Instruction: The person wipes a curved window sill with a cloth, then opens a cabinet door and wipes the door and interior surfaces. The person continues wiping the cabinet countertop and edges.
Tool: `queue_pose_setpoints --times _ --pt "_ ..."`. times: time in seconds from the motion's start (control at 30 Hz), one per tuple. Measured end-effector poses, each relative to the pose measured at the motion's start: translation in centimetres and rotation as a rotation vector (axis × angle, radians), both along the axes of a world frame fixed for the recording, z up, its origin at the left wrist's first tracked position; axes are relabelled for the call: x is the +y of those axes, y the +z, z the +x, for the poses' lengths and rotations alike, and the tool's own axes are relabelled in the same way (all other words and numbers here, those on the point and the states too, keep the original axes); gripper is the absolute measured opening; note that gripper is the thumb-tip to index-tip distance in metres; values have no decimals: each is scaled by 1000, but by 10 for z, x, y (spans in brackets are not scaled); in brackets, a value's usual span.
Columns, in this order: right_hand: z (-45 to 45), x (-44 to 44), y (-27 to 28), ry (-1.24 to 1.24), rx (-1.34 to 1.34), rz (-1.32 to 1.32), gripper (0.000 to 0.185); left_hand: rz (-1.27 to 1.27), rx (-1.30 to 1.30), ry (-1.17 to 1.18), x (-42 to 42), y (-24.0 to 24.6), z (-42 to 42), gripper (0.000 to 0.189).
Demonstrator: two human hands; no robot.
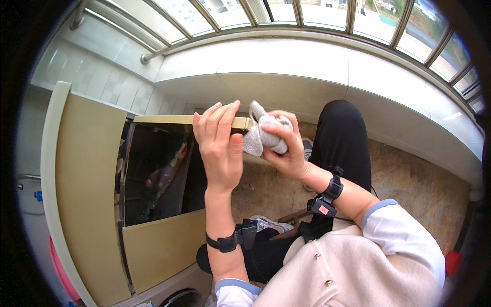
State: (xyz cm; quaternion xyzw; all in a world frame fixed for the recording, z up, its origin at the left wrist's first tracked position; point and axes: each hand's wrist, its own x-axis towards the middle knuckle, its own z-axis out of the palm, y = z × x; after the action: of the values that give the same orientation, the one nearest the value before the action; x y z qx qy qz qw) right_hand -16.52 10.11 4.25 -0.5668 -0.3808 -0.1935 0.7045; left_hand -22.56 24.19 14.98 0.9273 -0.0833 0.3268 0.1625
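Note:
A yellowish cabinet door (165,119) stands swung out, seen along its narrow top edge. My left hand (220,149) lies over that edge near its outer end, fingers spread a little, gripping nothing that I can see. In my right hand (284,142) is a bunched light grey cloth (272,134), pressed between thumb and fingers at the door's outer end. Behind the door the dark cabinet interior (153,172) shows, with a blurred reddish item inside. A second yellowish panel (165,249) is nearer to me.
The cabinet's broad top panel (88,192) is at the left. A white tiled ledge (284,57) with metal window bars (299,11) runs along the far side. My bent knee (341,130) rises at the right above the brown floor (414,192). A pink basin (61,268) is at lower left.

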Motion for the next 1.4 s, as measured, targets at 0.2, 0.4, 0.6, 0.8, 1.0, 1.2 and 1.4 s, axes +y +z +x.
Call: queue_pose_setpoints --times 0.2,0.4,0.6,0.8,1.0,1.2,1.4 --pt "-44 4 -119 -159 401 -176 53 -10 -75 28 -7 -10 7 38" --pt "-67 8 -215 -189 712 -411 46 17 -89 48 -9 -9 -10 29" --pt "-72 12 -212 -43 1124 -436 40 11 -50 27 0 -7 -58 28" --pt "-112 23 -209 -68 858 -417 47 -7 -33 20 7 -11 -87 21" --pt "-126 30 -317 97 1600 -588 51 -60 -32 21 15 -8 -109 22" --pt "-129 57 -276 631 2155 -125 39 -211 -147 116 31 -19 -143 49" --pt "-121 65 -137 1047 1676 -238 47 -562 -381 222 50 -38 -180 30"
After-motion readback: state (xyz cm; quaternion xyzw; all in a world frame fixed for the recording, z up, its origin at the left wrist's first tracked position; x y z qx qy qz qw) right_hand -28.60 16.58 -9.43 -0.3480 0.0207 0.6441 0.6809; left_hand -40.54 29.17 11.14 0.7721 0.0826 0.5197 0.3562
